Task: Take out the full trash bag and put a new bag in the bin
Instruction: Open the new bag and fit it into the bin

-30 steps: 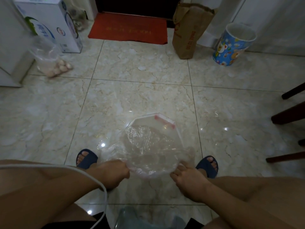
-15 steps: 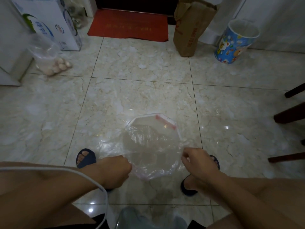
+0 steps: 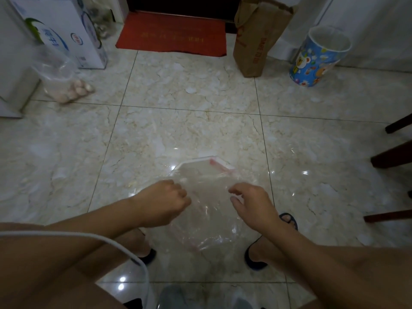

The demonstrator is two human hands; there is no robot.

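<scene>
Brown paper bag (image 3: 256,39) with unreadable red lettering

A person's two bare forearms reached into view from the bottom edge, with no sleeves, watch or rings visible on them. The left hand (image 3: 163,202) and the right hand (image 3: 253,202) were both uncovered. Below the hands, bare legs showed, and each foot wore a dark blue open-toed slipper (image 3: 287,219), with the toes showing at the front of the one nearest the right hand. A thin white cable (image 3: 104,239) curved over the left forearm, running from the left edge of view downward toward the bottom of the picture.
</scene>
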